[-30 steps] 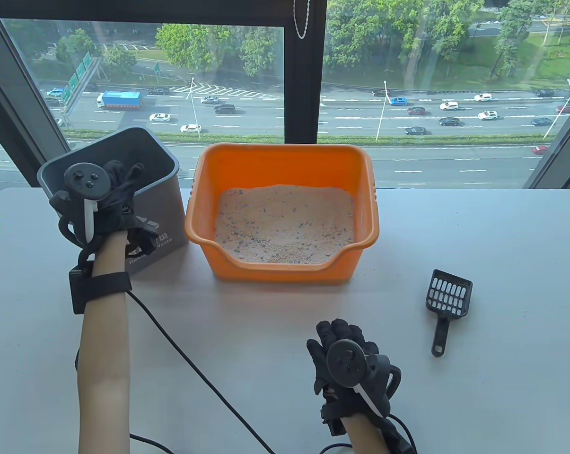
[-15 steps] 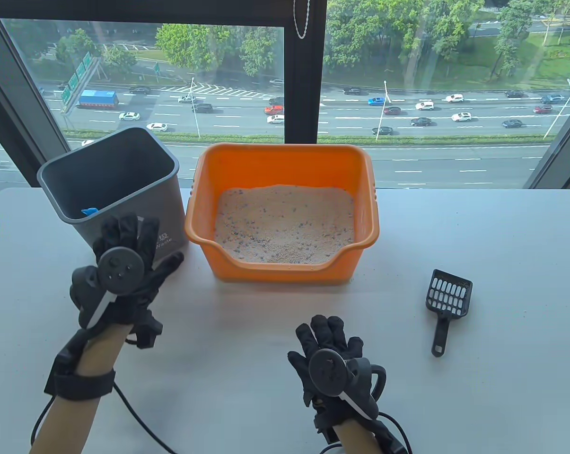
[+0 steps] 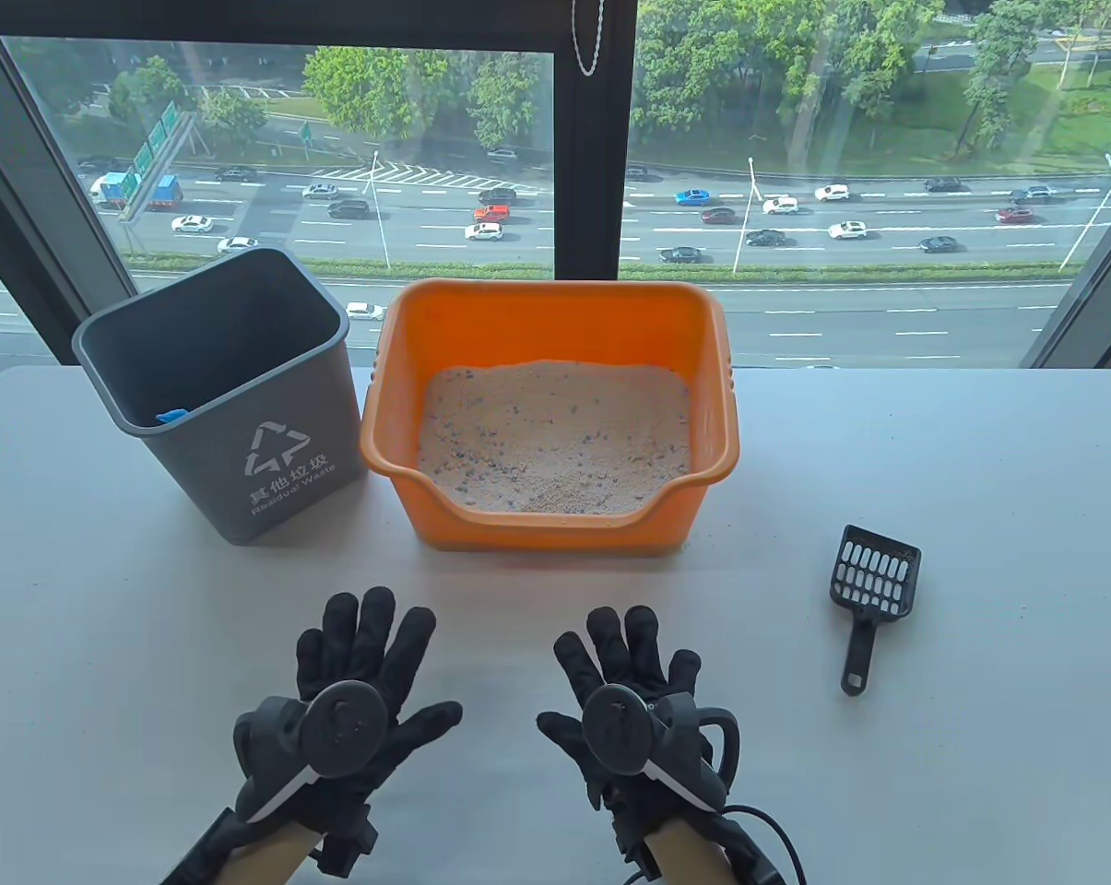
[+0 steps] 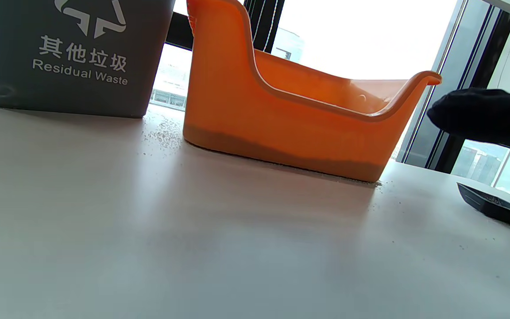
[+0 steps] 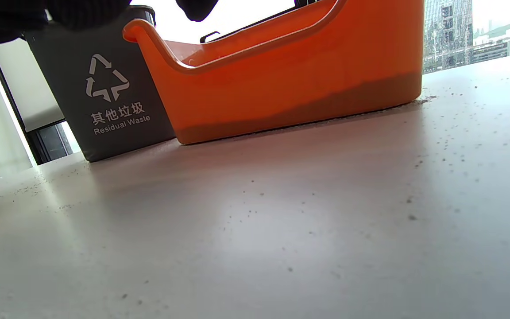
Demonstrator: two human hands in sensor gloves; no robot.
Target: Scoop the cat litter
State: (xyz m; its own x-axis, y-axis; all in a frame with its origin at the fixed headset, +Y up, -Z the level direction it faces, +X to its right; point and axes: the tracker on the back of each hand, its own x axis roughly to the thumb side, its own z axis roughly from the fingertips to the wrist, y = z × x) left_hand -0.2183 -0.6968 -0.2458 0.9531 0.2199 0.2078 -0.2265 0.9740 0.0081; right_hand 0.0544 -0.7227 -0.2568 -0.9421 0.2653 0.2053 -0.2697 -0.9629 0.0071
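Lying on the tabletop (image 3: pixel 979 461) with its handle toward the near edge, the black scoop (image 3: pixel 871 595) sits right of the orange litter tray (image 3: pixel 712 406), well apart from both hands. The litter (image 3: pixel 555 438) fills the tray's bottom; a gray bin (image 3: pixel 269 461) stands just left of it. The left hand (image 3: pixel 352 710) and right hand (image 3: pixel 633 705) hover flat, fingers spread, holding nothing. Loose grains already dot the tabletop; a hasty scoop over the tray's low front lip would likely spill more.
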